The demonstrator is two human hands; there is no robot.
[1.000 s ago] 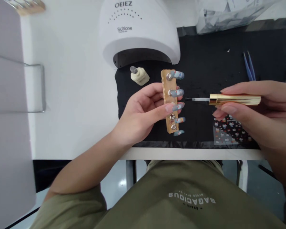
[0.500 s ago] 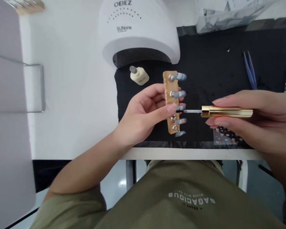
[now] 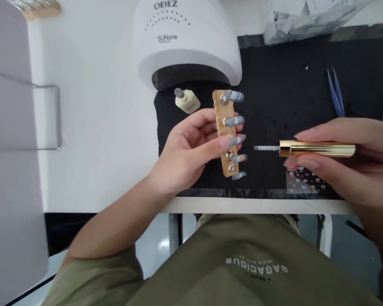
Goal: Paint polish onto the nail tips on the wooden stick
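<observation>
My left hand [image 3: 191, 148] is closed around a wooden nail display stand [image 3: 221, 112], thumb in front and fingers behind. Several grey-blue press-on nails [image 3: 235, 121] with small coloured designs stick out from its right side on round metal mounts. My thumb tip rests by the middle nail. Between the fingertips of my right hand [image 3: 341, 153] is a nail polish brush [image 3: 317, 148] with a ribbed gold handle, its bristles pointing left. A short gap separates the brush tip from the nails. An open cream polish bottle [image 3: 187, 101] stands behind my left hand.
A white nail lamp [image 3: 188, 46] stands at the back, its opening facing me. Blue tweezers [image 3: 335, 93] lie on the black mat [image 3: 274, 85] at right. A sticker sheet [image 3: 301, 182] lies partly under my right hand. A clear plastic container [image 3: 306, 25] sits at back right.
The brush has drawn back to the right, away from the middle nail. My left hand has shifted the display stand slightly left and away from me, tilting it a little.
</observation>
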